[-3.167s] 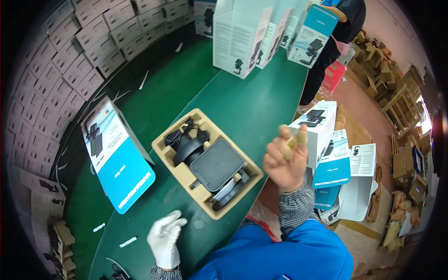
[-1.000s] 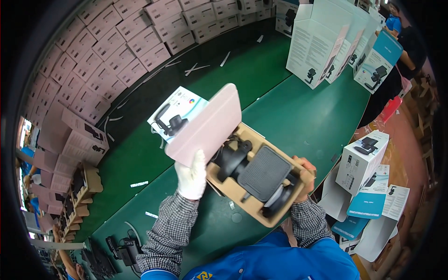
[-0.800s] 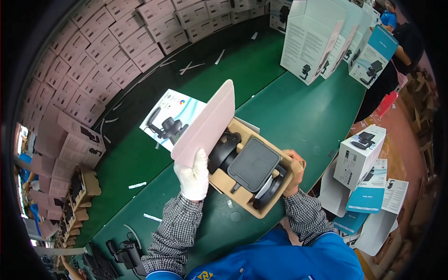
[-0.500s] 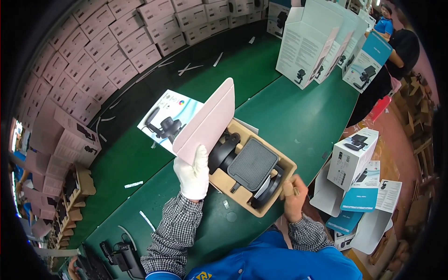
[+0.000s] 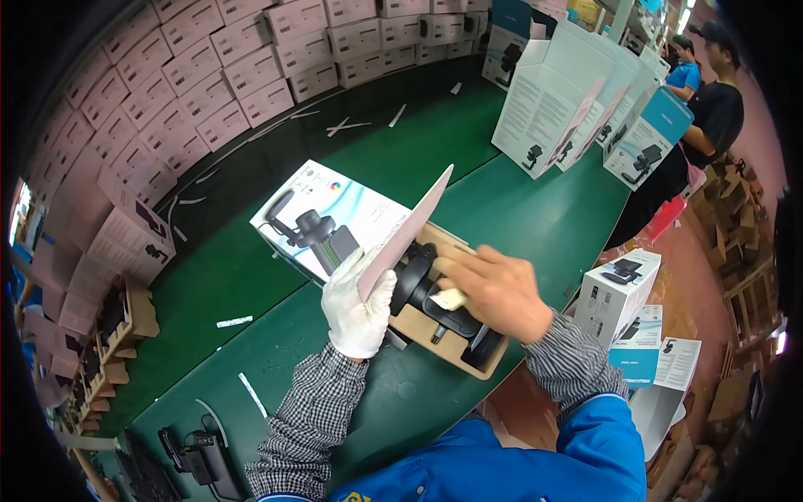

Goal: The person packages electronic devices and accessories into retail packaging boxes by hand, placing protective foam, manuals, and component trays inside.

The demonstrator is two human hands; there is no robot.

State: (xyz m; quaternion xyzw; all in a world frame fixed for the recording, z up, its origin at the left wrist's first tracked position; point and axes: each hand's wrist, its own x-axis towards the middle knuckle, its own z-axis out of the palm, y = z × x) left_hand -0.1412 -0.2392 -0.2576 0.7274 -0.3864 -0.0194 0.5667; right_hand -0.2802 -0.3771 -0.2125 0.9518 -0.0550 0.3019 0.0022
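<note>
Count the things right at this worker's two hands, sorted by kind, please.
Gloves: 1, white, on the left hand
Flat pale cards: 1, held tilted by that hand
Brown cardboard trays: 1
Black gadgets in the tray: 1, under the bare right hand
Printed boxes beside it: 1
Total: 5

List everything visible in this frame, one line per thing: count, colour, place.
Cardboard tray: one, brown, on the green table in front of the person, holding black device parts.
Flat card: one, pale pink, tilted up over the tray.
Printed box: one, white with blue, lying flat behind the tray.
Upright boxes: several, white and blue, far end of the table.
Green table: one, running away from the person.
Stacked cartons: many, white, on the left.
Boxes: a few, white and blue, low on the right.
Black items: a few, lower left table edge.
Two people: top right.
Left hand: white glove, holds the card.
Right hand: bare, on the tray's contents, a small pale item under its fingers.
</note>
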